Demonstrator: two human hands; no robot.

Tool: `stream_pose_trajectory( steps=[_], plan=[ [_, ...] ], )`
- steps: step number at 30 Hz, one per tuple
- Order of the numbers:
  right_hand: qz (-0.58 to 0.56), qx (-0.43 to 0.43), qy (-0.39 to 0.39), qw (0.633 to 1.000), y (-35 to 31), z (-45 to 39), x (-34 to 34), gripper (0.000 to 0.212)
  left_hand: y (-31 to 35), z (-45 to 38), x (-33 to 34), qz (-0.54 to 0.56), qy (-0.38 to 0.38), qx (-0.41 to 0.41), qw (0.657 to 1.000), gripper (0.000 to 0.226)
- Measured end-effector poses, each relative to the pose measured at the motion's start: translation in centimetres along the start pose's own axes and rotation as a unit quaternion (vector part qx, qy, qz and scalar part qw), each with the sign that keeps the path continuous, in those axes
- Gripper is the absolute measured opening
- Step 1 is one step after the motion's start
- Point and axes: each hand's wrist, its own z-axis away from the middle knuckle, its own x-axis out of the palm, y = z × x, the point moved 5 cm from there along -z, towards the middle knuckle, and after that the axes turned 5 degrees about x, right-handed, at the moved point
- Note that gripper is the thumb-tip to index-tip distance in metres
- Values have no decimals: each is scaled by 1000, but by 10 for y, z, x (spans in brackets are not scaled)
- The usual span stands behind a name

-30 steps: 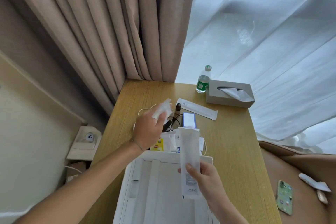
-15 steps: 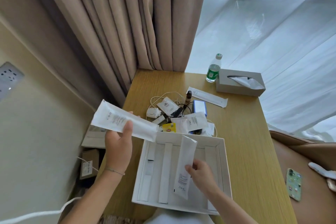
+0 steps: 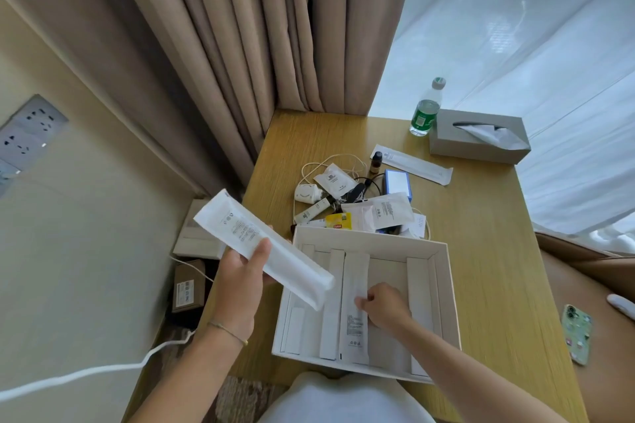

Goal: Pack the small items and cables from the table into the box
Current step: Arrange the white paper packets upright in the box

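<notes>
Left hand [image 3: 240, 276] grips a diagonal packet [image 3: 264, 247]; right hand [image 3: 385, 306] pinches another [image 3: 355, 306] lying lengthwise in box [image 3: 443, 285]

One long white packet [image 3: 264, 247] slanted in your left fingers [image 3: 256, 256], another [image 3: 355, 306] flat in the white box [image 3: 443, 285] under your right fingers [image 3: 364, 302].

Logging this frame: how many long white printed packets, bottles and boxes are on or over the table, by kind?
Long white packets: 3 (held packet, boxed packet, far packet)
Bottles: 2 (water bottle, brown bottle)
Boxes: 3 (white box, tissue box, blue box)
Total: 8
</notes>
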Motion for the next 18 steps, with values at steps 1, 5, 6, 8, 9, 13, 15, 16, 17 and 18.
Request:
stream_pose_trajectory(
  steps=[1, 5, 6, 8, 9, 13, 15, 16, 17, 18],
  plan=[
    [21, 3, 11, 1000, 1, 0, 0, 29, -2, 2, 4, -8, -8, -14, 1000, 19],
    [93, 8, 44, 995, -2, 3, -1, 35, -14, 11, 28, -50, -67, -58, 995, 10],
    [106, 8, 47, 993, -4, 4, -1, 36, -18, 12, 35, -62, -87, -66, 992, 10],
    [113, 11, 44, 993, -6, 6, -7, 34, -26, 14, 49, -91, -129, -78, 984, 10],
    [106, 13, 45, 993, -8, 8, -13, 31, -31, 13, 56, -106, -146, -82, 980, 10],
    [-4, -5, 81, 997, -9, 23, -55, 24, -57, 14, 83, -154, -193, -99, 964, 15],
    [-53, -24, 103, 993, -5, 37, -76, 22, -73, 15, 97, -191, -217, -98, 952, 19],
    [-72, -30, 108, 991, -3, 45, -84, 21, -81, 16, 105, -207, -230, -92, 947, 21],
    [-93, -35, 106, 989, -1, 52, -89, 20, -89, 17, 113, -221, -245, -83, 940, 22],
    [-112, -39, 99, 988, -1, 59, -92, 20, -97, 19, 120, -233, -263, -74, 933, 23]
  ],
)
